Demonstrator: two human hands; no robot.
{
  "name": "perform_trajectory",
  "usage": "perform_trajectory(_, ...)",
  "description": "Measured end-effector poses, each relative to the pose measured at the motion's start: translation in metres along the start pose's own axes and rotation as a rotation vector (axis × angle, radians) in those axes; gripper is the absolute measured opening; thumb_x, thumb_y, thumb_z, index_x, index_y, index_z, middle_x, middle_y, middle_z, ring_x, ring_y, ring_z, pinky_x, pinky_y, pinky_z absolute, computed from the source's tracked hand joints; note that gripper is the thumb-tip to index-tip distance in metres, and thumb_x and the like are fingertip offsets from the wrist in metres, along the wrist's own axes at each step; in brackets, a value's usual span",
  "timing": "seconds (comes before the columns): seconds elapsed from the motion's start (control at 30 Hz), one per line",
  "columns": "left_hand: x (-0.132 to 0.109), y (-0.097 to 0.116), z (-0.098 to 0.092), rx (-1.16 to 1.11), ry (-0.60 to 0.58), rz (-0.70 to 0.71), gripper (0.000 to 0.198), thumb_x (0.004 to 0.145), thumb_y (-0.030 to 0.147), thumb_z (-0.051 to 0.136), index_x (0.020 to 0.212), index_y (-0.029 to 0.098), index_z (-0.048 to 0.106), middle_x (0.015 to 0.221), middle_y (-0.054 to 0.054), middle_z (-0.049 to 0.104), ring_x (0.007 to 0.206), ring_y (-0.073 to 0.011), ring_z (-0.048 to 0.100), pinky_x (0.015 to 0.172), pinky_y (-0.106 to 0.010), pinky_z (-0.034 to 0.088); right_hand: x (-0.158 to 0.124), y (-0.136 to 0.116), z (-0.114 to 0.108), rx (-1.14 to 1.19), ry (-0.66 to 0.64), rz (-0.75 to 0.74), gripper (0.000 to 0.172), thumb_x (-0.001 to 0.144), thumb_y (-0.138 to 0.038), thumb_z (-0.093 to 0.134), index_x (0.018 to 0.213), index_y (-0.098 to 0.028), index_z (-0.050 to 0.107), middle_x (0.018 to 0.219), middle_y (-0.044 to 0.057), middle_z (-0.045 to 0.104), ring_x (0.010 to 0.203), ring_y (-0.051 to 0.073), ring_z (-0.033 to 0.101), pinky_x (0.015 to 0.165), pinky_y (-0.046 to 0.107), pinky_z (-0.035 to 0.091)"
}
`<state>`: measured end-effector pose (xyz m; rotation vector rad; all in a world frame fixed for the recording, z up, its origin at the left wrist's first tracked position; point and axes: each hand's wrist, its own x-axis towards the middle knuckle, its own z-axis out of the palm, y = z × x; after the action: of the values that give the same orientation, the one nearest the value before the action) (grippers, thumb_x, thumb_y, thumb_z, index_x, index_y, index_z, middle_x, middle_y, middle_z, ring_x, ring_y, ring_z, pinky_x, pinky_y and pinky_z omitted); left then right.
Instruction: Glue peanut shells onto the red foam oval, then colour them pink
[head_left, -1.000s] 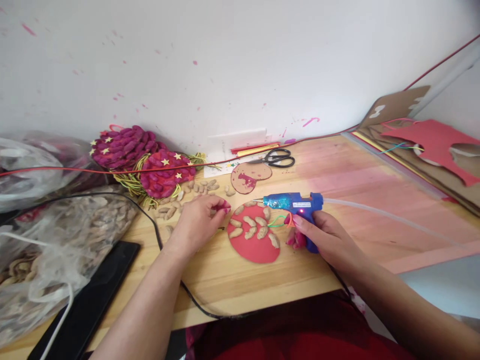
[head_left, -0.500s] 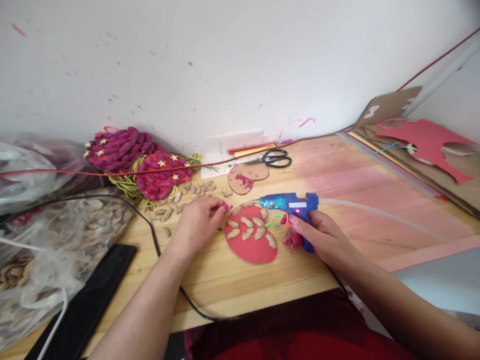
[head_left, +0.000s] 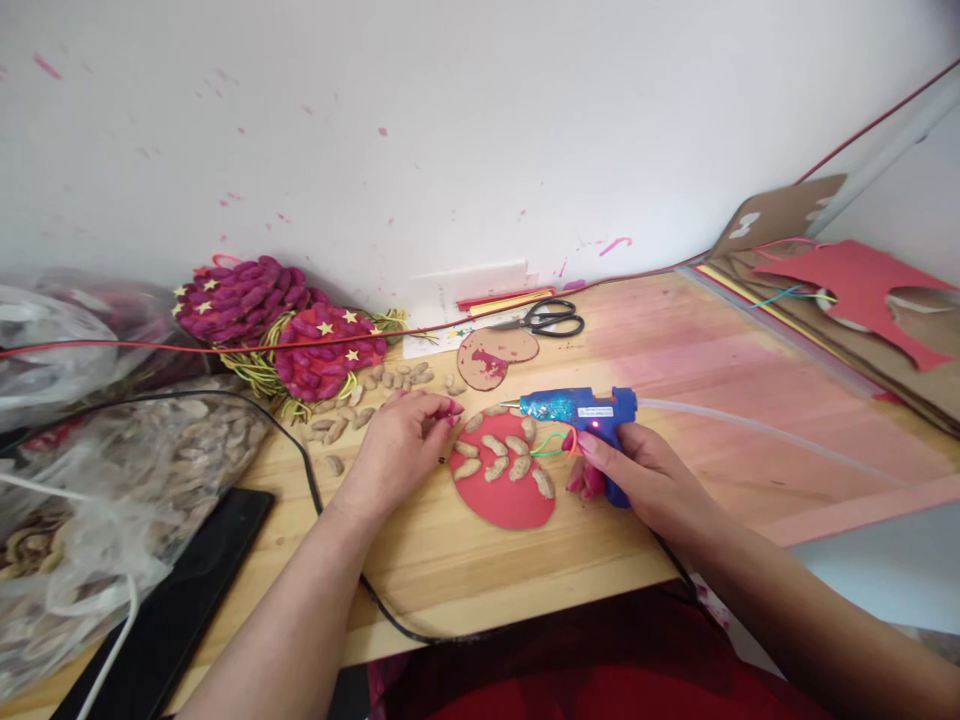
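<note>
— Red disc near the worktop front edge: does the left hand hold a shell?
— Fingertips pinched together at its rim; contents hidden. Right hand clamps the glue gun; open wood rightward.

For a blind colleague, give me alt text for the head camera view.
A right hand holds a blue glue gun at a red disc dotted with peanuts; the left hand, fingers pinched, rests at the disc's edge. Scissors lie farther back.
</note>
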<state>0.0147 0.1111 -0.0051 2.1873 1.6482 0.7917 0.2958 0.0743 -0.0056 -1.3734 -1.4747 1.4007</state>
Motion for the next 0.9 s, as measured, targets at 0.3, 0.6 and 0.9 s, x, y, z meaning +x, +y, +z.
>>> perform_trajectory(0.3,-0.001,0.002,0.000,-0.007,-0.015,-0.015,0.017,0.085,0.022,0.057,0.087,0.022,0.073,0.087,-0.003,0.075,0.084,-0.0209,0.067,0.090,-0.040,0.048,-0.001,0.000,0.000,0.003,0.005,0.001,0.047,0.088,-0.064,0.059,0.072,-0.020,0.064,0.067,0.004,0.071,0.064,0.018,0.066,0.062,0.031,0.048)
perform_trajectory(0.6,-0.001,0.009,-0.001,0.003,-0.021,-0.038,0.016,0.084,0.024,0.057,0.087,0.022,0.073,0.085,-0.002,0.075,0.078,-0.0194,0.066,0.094,-0.041,0.047,0.000,0.000,0.000,0.001,-0.007,0.014,0.049,0.089,-0.064,0.059,0.070,-0.019,0.063,0.066,0.004,0.069,0.066,0.019,0.067,0.065,0.031,0.049)
perform_trajectory(0.9,-0.001,0.010,0.001,-0.001,-0.040,-0.046,0.014,0.086,0.026,0.058,0.086,0.023,0.071,0.082,-0.001,0.074,0.073,-0.0180,0.063,0.090,-0.039,0.047,-0.001,0.000,0.000,-0.017,0.002,-0.002,0.045,0.090,-0.062,0.058,0.074,-0.020,0.061,0.068,0.004,0.070,0.066,0.019,0.066,0.064,0.031,0.048)
